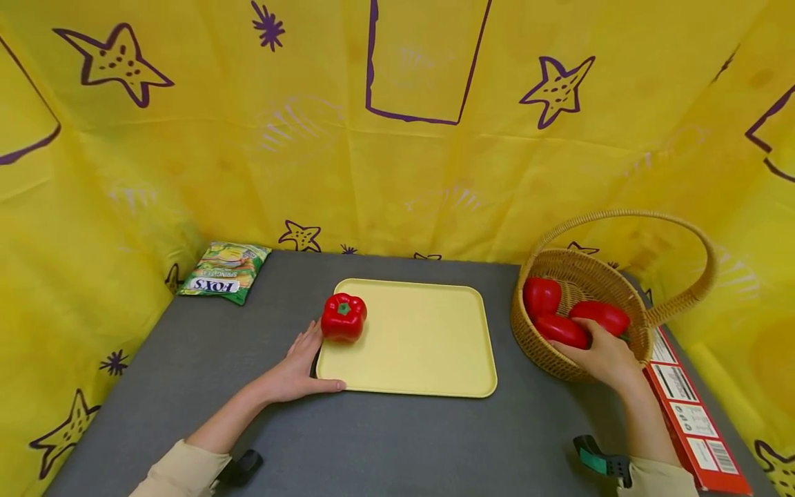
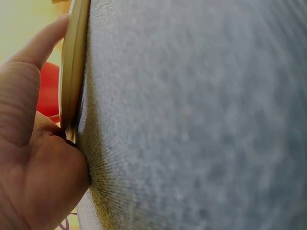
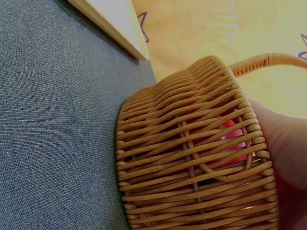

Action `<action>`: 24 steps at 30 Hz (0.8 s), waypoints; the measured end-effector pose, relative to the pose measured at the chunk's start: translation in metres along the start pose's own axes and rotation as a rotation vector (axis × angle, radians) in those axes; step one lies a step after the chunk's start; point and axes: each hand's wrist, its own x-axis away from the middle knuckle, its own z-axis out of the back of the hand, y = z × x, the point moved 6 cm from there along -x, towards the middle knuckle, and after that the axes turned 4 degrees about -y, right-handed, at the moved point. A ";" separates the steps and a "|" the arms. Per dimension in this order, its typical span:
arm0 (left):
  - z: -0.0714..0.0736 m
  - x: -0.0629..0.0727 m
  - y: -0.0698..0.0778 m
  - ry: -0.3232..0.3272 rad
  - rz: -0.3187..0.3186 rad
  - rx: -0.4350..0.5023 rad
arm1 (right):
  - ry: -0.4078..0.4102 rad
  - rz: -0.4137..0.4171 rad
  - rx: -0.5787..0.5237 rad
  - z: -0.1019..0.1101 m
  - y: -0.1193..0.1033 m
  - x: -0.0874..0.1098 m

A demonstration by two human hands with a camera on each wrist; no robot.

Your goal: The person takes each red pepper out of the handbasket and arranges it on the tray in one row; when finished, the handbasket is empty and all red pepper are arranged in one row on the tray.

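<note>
In the head view my left hand [image 1: 298, 376] rests at the left end of a pale yellow tray [image 1: 428, 345]. Its fingers lie straight along the side and its thumb touches the near rim [image 2: 74, 62]. A red bell pepper [image 1: 344, 317] stands on the tray's left part, stem up, beside those fingers. My right hand [image 1: 602, 352] reaches over the near rim of a wicker basket [image 1: 543, 352]. Thumb and fingers lie around a smooth, elongated red pepper [image 1: 561, 332] inside. Two more red peppers lie there, one at the left [image 1: 542, 297] and one behind the hand [image 1: 601, 316].
A green Fox's packet [image 1: 225, 270] lies at the table's back left. Beside the basket, a red and white box [image 1: 692, 414] runs along the right edge. The basket's tall handle [image 1: 627, 214] arches over it. Yellow patterned cloth [image 1: 373, 166] hangs around the grey table [image 1: 397, 449].
</note>
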 end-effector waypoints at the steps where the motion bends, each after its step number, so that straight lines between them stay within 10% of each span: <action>1: 0.000 0.000 0.000 0.003 -0.003 -0.001 | -0.004 -0.004 -0.001 0.000 0.000 0.000; 24: -0.004 0.005 0.002 0.103 0.027 0.065 | 0.059 0.035 0.014 -0.002 0.003 -0.003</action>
